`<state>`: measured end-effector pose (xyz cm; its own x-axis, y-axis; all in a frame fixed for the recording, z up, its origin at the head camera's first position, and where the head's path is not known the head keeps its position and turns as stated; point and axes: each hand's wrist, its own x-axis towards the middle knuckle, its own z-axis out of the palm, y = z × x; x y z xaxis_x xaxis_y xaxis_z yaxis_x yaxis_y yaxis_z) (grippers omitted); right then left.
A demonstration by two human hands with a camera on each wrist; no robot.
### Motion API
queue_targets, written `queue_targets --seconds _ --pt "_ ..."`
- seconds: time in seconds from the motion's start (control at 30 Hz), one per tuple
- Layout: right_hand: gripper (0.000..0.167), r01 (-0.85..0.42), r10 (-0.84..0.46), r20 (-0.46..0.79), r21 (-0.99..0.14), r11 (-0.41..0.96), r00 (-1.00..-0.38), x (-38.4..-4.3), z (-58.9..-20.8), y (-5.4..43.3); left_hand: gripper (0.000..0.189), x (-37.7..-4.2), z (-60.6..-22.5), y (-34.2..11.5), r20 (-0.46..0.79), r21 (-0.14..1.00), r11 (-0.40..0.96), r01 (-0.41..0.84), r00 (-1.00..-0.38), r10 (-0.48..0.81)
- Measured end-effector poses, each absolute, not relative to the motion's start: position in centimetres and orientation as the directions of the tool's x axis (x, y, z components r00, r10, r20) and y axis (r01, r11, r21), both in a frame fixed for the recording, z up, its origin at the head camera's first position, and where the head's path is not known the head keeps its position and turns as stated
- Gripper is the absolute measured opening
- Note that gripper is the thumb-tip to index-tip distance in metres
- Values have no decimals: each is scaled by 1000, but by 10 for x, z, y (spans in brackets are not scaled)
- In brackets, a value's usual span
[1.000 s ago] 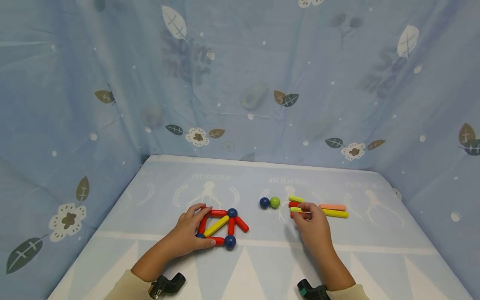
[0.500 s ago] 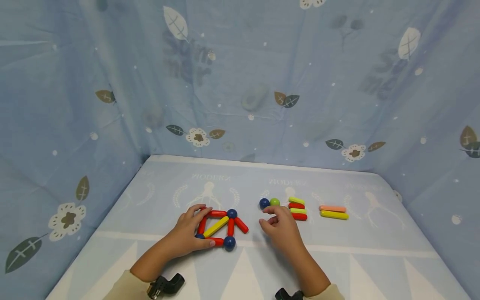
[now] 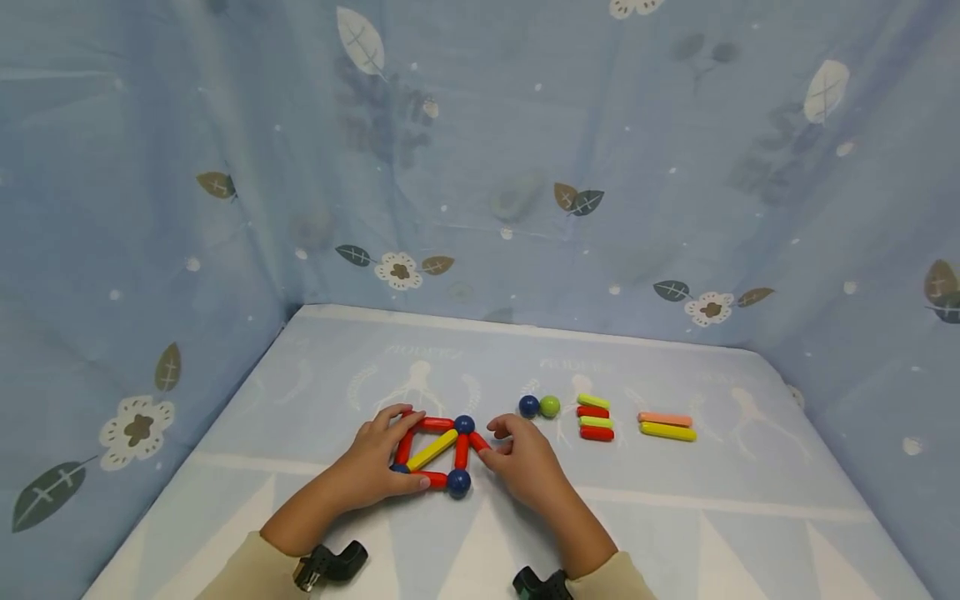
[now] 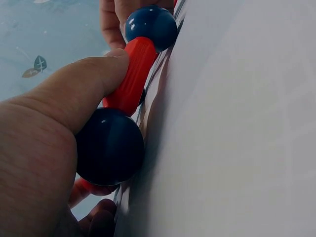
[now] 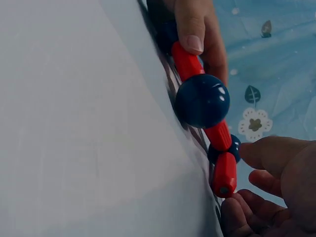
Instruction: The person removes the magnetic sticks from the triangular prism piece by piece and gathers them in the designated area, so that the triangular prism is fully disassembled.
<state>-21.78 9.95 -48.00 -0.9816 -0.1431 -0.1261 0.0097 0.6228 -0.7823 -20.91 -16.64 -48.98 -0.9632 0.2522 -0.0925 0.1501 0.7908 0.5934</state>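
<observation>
A flat frame of magnetic building rods and balls lies on the table in the head view. Red rods point(image 3: 434, 426) form its sides, a yellow rod point(image 3: 432, 451) crosses it, and dark blue balls point(image 3: 458, 483) join the corners. My left hand point(image 3: 372, 462) grips its left side. In the left wrist view the thumb presses the near red rod point(image 4: 131, 76) between two blue balls. One more red rod point(image 5: 225, 175) juts out from the frame's far right ball. My right hand point(image 3: 525, 458) is at that rod's free end, thumb and fingers apart, fingertips right beside it.
Behind the right hand sit a blue ball point(image 3: 528, 407) and a green ball point(image 3: 550, 407). Short red and yellow-green rods point(image 3: 596, 422) lie stacked right of them. Farther right are an orange rod point(image 3: 665, 418) and a longer yellow rod point(image 3: 668, 432). A patterned curtain point(image 3: 480, 167) surrounds the table.
My right hand has moved left from the short loose rods, past the two loose balls, to the red rod jutting from the frame. The left hand keeps its grip in place.
</observation>
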Motion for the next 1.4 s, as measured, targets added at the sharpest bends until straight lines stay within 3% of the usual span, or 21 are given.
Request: queue_targets --seconds 0.3,0.5,0.73,0.9,1.4 --pt "34 -12 -162 -124 -759 651 -979 -221 -488 94 103 -209 -488 -167 -98 592 793 147 -963 252" --pt "23 -21 -155 -105 -763 646 -982 -221 -489 96 103 -210 -489 -166 -105 592 794 137 -964 244" --pt "17 54 -59 -102 -839 541 -993 -221 -495 102 103 -209 -489 -165 -108 591 793 148 -960 259" --pt "17 56 -77 -104 -884 464 -992 -224 -499 107 103 -210 -488 -166 -105 584 798 150 -961 257" --pt "12 29 -74 -73 -878 478 -995 -221 -497 106 103 -209 -488 -167 -103 584 797 156 -959 264"
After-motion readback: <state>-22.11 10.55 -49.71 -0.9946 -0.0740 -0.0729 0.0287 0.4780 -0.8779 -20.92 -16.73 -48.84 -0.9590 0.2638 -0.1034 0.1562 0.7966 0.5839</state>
